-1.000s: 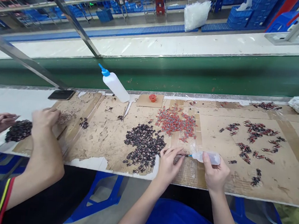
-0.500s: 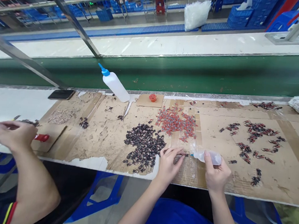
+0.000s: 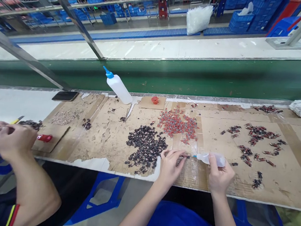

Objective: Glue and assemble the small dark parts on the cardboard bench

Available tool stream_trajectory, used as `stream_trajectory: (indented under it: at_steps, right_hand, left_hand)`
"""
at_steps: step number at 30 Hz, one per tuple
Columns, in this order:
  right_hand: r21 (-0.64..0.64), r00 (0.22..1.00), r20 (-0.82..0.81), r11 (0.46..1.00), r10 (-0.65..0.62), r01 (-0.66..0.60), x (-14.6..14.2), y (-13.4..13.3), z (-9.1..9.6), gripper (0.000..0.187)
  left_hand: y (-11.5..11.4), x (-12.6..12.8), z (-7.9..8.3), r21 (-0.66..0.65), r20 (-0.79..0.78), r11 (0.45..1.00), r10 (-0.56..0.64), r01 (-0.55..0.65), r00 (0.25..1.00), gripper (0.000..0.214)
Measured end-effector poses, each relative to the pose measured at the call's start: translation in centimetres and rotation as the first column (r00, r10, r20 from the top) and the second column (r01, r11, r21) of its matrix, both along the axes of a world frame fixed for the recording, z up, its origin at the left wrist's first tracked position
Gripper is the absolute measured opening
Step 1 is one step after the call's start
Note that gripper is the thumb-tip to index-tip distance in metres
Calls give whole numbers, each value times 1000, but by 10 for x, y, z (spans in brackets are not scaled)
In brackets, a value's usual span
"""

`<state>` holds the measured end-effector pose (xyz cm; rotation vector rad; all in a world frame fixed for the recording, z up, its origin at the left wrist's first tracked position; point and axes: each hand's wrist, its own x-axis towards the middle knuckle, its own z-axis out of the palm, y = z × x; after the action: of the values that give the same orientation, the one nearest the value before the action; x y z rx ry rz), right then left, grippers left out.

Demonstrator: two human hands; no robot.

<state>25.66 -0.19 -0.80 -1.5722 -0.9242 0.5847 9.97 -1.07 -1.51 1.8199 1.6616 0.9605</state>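
My right hand (image 3: pixel 219 176) grips a small clear squeeze bottle (image 3: pixel 212 158) with a blue nozzle, tip pointing left. My left hand (image 3: pixel 170 164) pinches a tiny dark part (image 3: pixel 185 157) right at that nozzle tip, over the cardboard-covered bench (image 3: pixel 213 179). Just left of my left hand lies a heap of small black parts (image 3: pixel 145 148). Behind it is a pile of small red parts (image 3: pixel 177 124). To the right, finished-looking red-and-black pieces (image 3: pixel 257 137) lie scattered.
A bigger white bottle with a blue spout (image 3: pixel 118 86) leans near the green conveyor belt (image 3: pixel 197 73). A red cap (image 3: pixel 155 100) sits on a cardboard scrap. At the left a co-worker's hands (image 3: pixel 6 140) work together by a red item (image 3: pixel 44 138); a phone (image 3: pixel 64 96) lies behind.
My hands and the small bottle have hardly moved. The co-worker's hands pulled back from the black pile at far left and now work close together near the bench edge.
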Motion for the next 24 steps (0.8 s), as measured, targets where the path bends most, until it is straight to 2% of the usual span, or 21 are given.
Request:
stream_trajectory:
  at_steps: [3,5,8,11,13,19,22,24]
  right_hand:
    - [86,979,-176,989,-104,120,4,6,0,34]
    - [131,969,-225,982,-105,137,7,11,-1,41]
    - [128,972,-230,988,-52,84,13,17,-3,52]
    - [93,973,-230,995,-7,29,15,20,-7,59]
    - [70,974,-224,998,13,2,15,20,-10,62]
    - [64,987,-156,998,29,-19,15,18,-10,65]
    - [192,999,-42,981,10,-2,17,10,-6,68]
    - [381,992,93,924,-87,46,19,-1,-4,68]
  left_hand:
    - [3,-2,4,-51,-3,998,-28,28,1000,18]
    - [8,-4,9,-69,-19,996,-58,57,998,13]
    - [21,-9,16,-29,-85,998,-54,52,995,10]
    - [37,-11,18,60,-189,998,34,-23,981,13]
    - [46,-10,16,103,-245,993,76,-52,967,12]
    - [56,-8,6,127,-293,991,64,-28,954,11]
    - [50,-10,8,185,-250,983,57,-10,966,14]
    - [41,-9,11,242,-229,970,18,38,973,17]
